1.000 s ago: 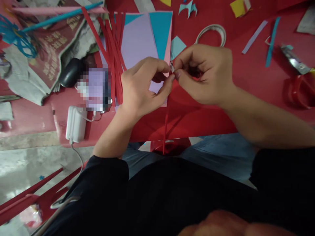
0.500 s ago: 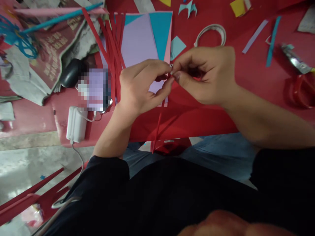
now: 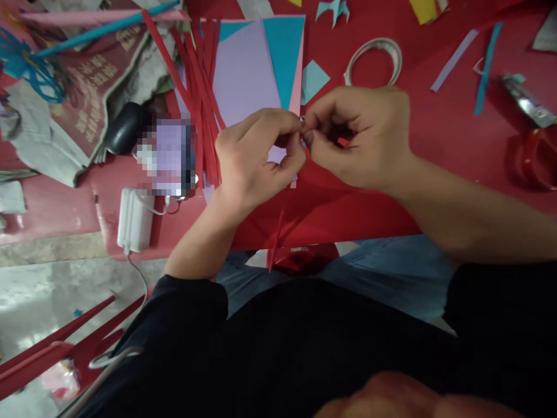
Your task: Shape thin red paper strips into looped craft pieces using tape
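Observation:
My left hand (image 3: 259, 157) and my right hand (image 3: 361, 136) meet fingertip to fingertip above the table's near edge, both in a pinch. Between them is one end of a thin red paper strip (image 3: 278, 229), whose tail hangs down past the table edge toward my lap. The pinched end is mostly hidden by the fingers; a tiny pale bit shows there. Under and behind my left hand lie sheets of lilac paper (image 3: 243, 72) and teal paper (image 3: 287, 52). Several loose red paper strips (image 3: 200, 98) lie just left of them.
A roll of tape (image 3: 395, 55) sits beyond my right hand, near a light blue paper square (image 3: 315, 81). A black computer mouse (image 3: 127, 128) and a white power bank (image 3: 134, 220) with a cable are at left. Scissors or a cutter with a metal part (image 3: 526, 101) lie far right.
My fingertips have shifted slightly, and my left thumb is bent more at the pinch. The red strip still hangs from them. The view has moved a little.

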Tool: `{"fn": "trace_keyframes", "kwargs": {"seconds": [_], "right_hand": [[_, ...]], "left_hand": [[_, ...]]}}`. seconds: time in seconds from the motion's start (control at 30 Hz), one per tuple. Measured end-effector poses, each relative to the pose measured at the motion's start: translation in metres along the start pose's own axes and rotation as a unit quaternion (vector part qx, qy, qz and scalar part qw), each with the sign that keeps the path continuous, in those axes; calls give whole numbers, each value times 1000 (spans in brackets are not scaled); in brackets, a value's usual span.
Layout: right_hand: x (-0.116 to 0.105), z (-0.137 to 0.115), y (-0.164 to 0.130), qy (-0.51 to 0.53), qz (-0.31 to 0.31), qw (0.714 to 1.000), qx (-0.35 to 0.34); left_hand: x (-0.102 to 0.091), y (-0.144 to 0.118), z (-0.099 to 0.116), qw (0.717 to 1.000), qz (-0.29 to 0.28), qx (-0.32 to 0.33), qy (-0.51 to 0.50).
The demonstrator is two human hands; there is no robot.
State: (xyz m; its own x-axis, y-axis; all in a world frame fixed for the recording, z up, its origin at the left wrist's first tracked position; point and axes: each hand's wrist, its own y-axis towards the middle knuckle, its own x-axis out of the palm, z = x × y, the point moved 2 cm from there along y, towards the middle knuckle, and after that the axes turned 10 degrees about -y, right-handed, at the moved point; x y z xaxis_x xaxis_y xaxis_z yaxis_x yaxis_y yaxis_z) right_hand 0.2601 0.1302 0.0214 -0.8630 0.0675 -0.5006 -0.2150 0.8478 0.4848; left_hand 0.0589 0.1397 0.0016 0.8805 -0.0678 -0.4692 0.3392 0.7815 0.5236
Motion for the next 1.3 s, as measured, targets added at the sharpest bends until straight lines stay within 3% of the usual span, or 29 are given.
{"fn": "trace_keyframes", "kwargs": {"seconds": [0.13, 0.3, 0.47, 0.7, 1.0, 1.1, 1.17, 1.3], "right_hand": [[2, 1, -3, -10, -13, 999, 47], [4, 1, -1, 25, -4, 999, 42], [6, 1, 5, 64, 28, 997, 22], [5, 0, 1, 25, 2, 999, 41], [2, -4, 5, 46, 19, 998, 47], [2, -4, 7, 76, 30, 996, 47], [3, -1, 6, 83, 32, 994, 56], [7, 6, 4, 101, 24, 993, 59]], "left_hand": [[2, 3, 4, 999, 15, -22, 27], [3, 4, 0, 998, 31, -22, 45], [1, 3, -2, 1000, 12, -2, 20], [1, 4, -8, 999, -15, -28, 10], [2, 7, 5, 997, 71, -22, -29], [0, 12, 6, 988, 135, 28, -66], [-1, 15, 0, 985, 149, 46, -69], [-1, 17, -25, 986, 130, -49, -94]]}}
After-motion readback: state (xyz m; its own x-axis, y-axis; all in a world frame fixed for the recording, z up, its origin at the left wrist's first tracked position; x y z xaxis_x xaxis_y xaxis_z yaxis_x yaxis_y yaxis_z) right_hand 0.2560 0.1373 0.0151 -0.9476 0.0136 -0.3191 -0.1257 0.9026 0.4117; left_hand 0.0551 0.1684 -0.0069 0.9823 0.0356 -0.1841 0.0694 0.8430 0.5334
